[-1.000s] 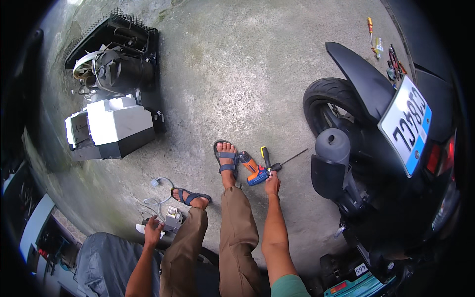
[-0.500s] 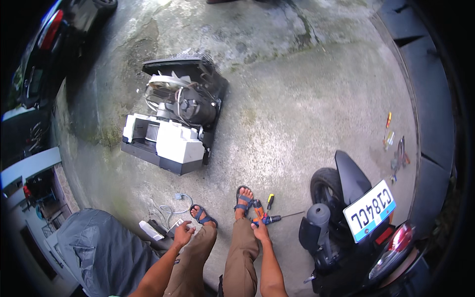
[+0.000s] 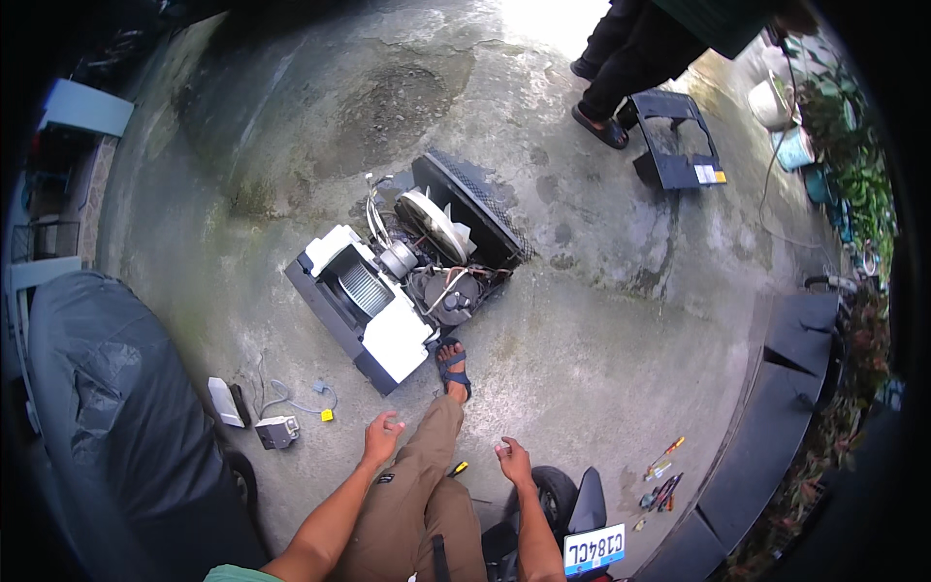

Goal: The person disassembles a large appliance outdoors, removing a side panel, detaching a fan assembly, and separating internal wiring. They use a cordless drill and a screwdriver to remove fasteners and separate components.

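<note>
Air conditioner (image 3: 396, 347) sits on concrete floor (image 3: 582, 369), insides exposed, ahead of both hands.
Left hand (image 3: 384, 437) is empty, fingers apart, beside the trouser leg (image 3: 427, 451); right hand (image 3: 513, 459) is empty, fingers loosely apart, near motorbike tyre (image 3: 560, 497). Sandalled foot (image 3: 453, 371) is just beside the unit.

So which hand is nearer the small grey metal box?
Left: the left hand is to the right of the box; the right hand is farther right, beyond the legs.

Dark grey draped cover (image 3: 116, 388) at my left, motorcycle (image 3: 587, 509) near my right, co-worker (image 3: 635, 58) standing farther ahead, right of centre, leafy plants (image 3: 846, 136) beside white pot (image 3: 768, 104).
</note>
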Demonstrator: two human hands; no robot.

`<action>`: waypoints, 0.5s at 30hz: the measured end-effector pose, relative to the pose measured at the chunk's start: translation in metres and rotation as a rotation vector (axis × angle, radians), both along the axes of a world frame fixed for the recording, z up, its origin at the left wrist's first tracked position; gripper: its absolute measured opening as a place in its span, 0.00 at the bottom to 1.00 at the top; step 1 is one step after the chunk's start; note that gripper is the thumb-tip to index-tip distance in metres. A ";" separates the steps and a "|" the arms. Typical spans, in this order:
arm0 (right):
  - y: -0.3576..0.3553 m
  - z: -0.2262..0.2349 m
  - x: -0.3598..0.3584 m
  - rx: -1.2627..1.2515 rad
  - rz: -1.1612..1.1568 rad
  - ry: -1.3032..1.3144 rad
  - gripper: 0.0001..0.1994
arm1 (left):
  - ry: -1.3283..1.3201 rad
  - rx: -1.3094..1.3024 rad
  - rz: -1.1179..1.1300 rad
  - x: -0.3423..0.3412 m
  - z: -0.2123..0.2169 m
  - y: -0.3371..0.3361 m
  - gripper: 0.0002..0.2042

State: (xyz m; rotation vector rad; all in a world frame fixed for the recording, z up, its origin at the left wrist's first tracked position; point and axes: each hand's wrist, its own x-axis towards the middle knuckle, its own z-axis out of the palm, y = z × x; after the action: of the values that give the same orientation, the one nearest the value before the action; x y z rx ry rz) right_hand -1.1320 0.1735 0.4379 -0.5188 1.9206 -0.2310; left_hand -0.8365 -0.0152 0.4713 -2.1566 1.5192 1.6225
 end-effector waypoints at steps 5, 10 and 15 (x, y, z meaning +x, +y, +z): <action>-0.175 -0.009 -0.085 -0.083 0.216 0.094 0.20 | -0.046 -0.183 0.226 -0.046 -0.036 -0.054 0.23; -0.371 -0.036 -0.076 -0.369 0.553 0.215 0.16 | -0.316 -0.529 0.080 -0.049 -0.074 -0.128 0.35; -0.537 -0.109 -0.002 -0.533 1.164 0.220 0.21 | -0.510 -0.356 -0.050 -0.034 -0.125 -0.177 0.57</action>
State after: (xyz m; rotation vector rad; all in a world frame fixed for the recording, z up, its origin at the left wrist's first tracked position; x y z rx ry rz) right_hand -1.1340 -0.3640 0.3289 -1.9604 1.4436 0.0953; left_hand -0.8705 -0.1925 0.3464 -2.4151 1.7517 0.7286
